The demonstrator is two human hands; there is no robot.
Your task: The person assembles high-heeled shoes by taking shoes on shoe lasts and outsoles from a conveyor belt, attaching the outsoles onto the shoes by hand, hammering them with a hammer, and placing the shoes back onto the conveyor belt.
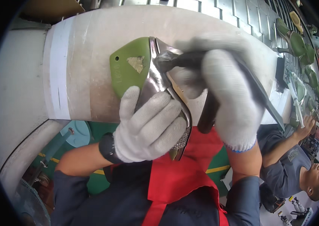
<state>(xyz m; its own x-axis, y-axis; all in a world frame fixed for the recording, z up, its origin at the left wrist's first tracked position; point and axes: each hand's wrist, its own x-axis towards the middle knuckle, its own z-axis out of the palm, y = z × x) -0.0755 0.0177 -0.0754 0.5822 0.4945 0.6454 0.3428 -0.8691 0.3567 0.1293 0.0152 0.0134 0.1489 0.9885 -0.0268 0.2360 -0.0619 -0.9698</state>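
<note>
A shoe upper [155,82] in shiny silver is stretched over a green shoe last [127,77], whose heel end has a small hole and a torn scrap of tan paper. My left hand [150,126], in a white knit glove, wraps round the upper and last from the near side, thumb up on the green part. In my right hand [233,94], also gloved and smeared by motion, is a pair of dark lasting pincers [187,59]. Their head meets the upper's edge, and the two handles spread below and right of the glove. The jaws are too blurred to read.
Under the shoe lies a pale, padded work surface [99,22] with white tape [60,67] at its left. Several green lasts [297,43] stand on a rack at the right. Beside it, a person [287,162] works. A metal slatted conveyor [223,9] runs behind.
</note>
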